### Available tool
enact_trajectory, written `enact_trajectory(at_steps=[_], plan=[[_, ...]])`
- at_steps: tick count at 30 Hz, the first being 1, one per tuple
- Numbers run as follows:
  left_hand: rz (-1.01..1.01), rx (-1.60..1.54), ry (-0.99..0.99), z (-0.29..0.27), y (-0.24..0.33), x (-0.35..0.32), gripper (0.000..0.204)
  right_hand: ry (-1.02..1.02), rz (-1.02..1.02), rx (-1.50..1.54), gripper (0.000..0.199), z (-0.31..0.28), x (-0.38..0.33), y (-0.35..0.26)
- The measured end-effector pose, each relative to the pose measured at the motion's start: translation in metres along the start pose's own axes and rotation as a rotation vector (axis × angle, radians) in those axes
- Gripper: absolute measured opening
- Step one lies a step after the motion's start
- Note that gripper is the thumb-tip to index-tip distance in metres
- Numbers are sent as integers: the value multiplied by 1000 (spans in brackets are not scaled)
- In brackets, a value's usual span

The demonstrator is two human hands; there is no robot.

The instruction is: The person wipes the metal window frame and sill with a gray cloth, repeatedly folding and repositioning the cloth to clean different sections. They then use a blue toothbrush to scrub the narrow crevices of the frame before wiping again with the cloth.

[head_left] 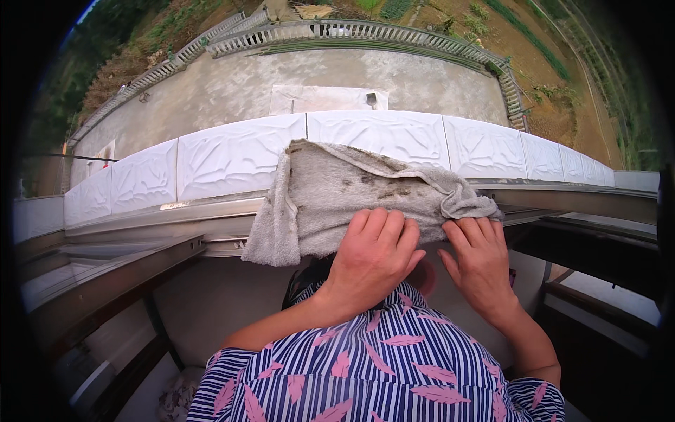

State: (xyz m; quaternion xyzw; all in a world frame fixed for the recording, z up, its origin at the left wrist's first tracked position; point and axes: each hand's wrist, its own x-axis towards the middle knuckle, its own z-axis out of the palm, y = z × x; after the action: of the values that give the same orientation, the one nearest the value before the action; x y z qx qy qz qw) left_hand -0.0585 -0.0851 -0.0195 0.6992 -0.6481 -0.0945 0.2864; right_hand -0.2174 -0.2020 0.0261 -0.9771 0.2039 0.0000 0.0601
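Observation:
A grey terry towel (330, 197) with dark dirt stains lies spread over the metal window track (225, 228) in front of me. Its far edge rests against the white tiles, and its right end is folded and bunched. My left hand (376, 257) grips the towel's near side at the middle, fingers bent over it and fingertips partly hidden. At the bunched right end, my right hand (481, 264) has its fingers curled on the cloth, thumb apart below. The towel covers the stretch of track beneath it.
White embossed tiles (242, 155) line the outer ledge. Metal window frames stand at left (119, 274) and right (576, 200). Far below lies a concrete yard (211, 91) with a balustrade (351, 29) and a shovel (371, 100). Something pink (423, 278) shows beneath my hands.

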Motion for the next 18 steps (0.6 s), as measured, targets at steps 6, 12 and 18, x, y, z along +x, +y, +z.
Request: enact_trajectory(at_steps=[6, 12, 18], plan=[[106, 179, 153, 14, 2, -9, 35, -25, 32, 65, 40, 5, 10, -17], [24, 350, 115, 12, 7, -6, 30, -171, 122, -25, 23, 0, 18, -29], [-94, 312, 186, -16, -17, -31, 31, -332, 205, 438, 25, -2, 43, -61]])
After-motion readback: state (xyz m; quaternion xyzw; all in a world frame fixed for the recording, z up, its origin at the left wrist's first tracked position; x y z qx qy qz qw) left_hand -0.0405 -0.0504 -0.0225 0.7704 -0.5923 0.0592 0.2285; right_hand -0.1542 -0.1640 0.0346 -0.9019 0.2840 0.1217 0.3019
